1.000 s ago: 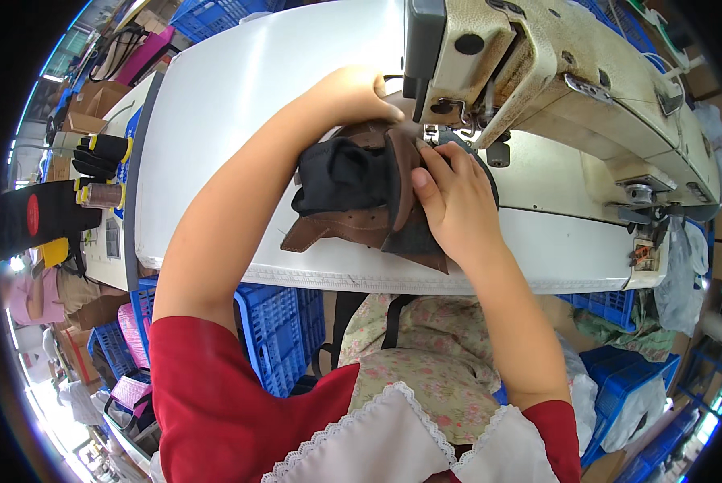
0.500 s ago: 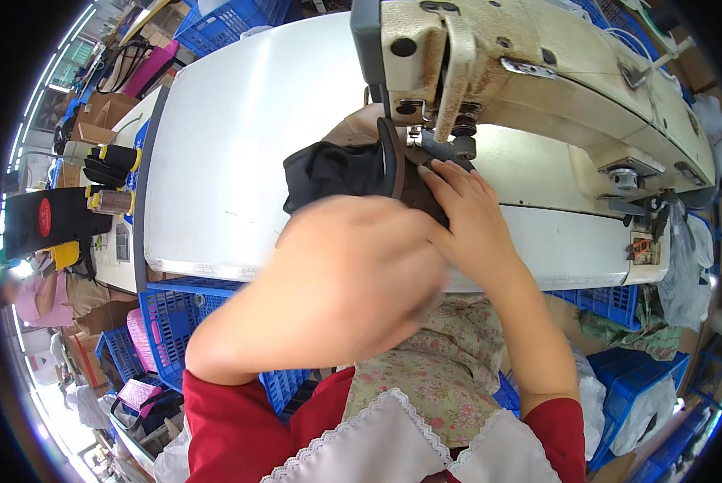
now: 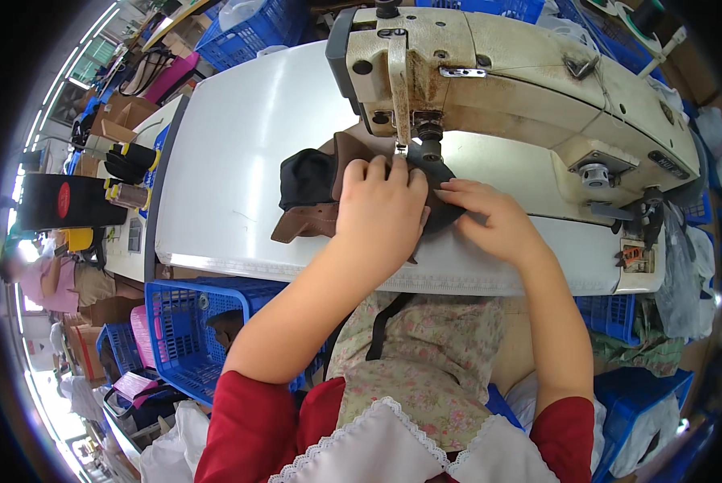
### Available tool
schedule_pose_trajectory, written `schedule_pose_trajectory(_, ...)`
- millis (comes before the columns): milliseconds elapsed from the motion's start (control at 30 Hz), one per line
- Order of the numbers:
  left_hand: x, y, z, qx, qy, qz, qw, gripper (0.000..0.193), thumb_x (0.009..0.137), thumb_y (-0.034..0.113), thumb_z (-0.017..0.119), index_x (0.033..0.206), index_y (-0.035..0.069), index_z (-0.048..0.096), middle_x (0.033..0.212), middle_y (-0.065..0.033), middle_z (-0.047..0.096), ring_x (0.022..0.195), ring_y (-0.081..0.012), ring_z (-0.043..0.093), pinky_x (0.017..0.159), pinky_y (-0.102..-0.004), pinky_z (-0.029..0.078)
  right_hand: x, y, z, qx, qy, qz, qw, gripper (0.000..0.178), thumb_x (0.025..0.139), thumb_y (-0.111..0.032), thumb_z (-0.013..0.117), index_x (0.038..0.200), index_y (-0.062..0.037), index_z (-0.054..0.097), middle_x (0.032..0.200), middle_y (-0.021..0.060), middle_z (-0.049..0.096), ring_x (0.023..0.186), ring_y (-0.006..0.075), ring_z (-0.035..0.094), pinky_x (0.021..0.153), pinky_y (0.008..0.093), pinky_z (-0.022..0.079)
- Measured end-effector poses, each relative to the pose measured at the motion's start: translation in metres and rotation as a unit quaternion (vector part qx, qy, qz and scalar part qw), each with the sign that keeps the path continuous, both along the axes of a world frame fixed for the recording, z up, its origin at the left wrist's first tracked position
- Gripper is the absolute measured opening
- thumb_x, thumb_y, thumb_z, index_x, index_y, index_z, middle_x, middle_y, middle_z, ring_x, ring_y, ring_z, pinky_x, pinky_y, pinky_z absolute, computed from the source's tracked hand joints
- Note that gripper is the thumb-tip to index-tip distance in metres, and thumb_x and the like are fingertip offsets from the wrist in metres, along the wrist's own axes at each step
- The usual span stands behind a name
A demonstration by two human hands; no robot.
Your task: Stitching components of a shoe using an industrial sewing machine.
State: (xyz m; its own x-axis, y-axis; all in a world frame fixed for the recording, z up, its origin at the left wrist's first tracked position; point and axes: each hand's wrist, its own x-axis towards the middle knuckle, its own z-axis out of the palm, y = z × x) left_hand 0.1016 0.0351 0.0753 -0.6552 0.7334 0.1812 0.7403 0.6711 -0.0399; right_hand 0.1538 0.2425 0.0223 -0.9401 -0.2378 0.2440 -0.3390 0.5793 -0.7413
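A brown and black sewn piece (image 3: 306, 179), part soft black cloth and part stiffer brown material, lies bunched on the white sewing table under the presser foot (image 3: 401, 150) of a sewing machine (image 3: 530, 60). My left hand (image 3: 383, 211) is on the piece just in front of the foot, its fingers bent over the brown part and gripping it. To the right, my right hand (image 3: 494, 221) rests on the dark edge of the piece, fingers stretched out and thumb apart. The needle point and the seam are hidden. A black strap (image 3: 386, 322) hangs over the apron.
The white table (image 3: 224, 161) extends left of the machine. Blue crates (image 3: 192, 338) stand below its front edge at left, with more at right. Thread cones (image 3: 127, 196) sit on a neighbouring table. Another person (image 3: 48, 282) is at the far left.
My left hand, blurred and nearer me before, now lies on the piece by the foot. More brown flaps show. My right hand has shifted slightly right, and the view has shifted.
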Motion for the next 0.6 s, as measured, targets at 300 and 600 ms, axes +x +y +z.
schedule_pose_trajectory(300, 0.002, 0.007, -0.020, 0.009, -0.067, -0.008, 0.998, 0.039, 0.076, 0.015, 0.069, 0.113, 0.007, 0.062, 0.126, -0.0174, 0.060, 0.129, -0.0382, 0.048, 0.107, -0.0501, 0.032, -0.020, 0.007, -0.004, -0.174, -0.040, -0.013, 0.984, 0.036, 0.077, 0.001, 0.058, 0.111, -0.0012, 0.069, 0.113, 0.0146, 0.070, 0.108, 0.0300, 0.065, 0.097, 0.0347, 0.050)
schedule_pose_trajectory(600, 0.002, 0.030, -0.056, -0.004, 0.113, 0.093, 0.989, 0.032, 0.082, 0.015, 0.060, 0.112, 0.005, 0.065, 0.112, -0.0228, 0.064, 0.120, -0.0409, 0.057, 0.116, -0.0549, 0.025, -0.044, 0.003, -0.025, -0.018, 0.083, -0.032, 0.996, 0.050, 0.064, 0.008, 0.059, 0.113, -0.0032, 0.066, 0.115, 0.0152, 0.067, 0.113, 0.0345, 0.060, 0.100, 0.0423, 0.047)
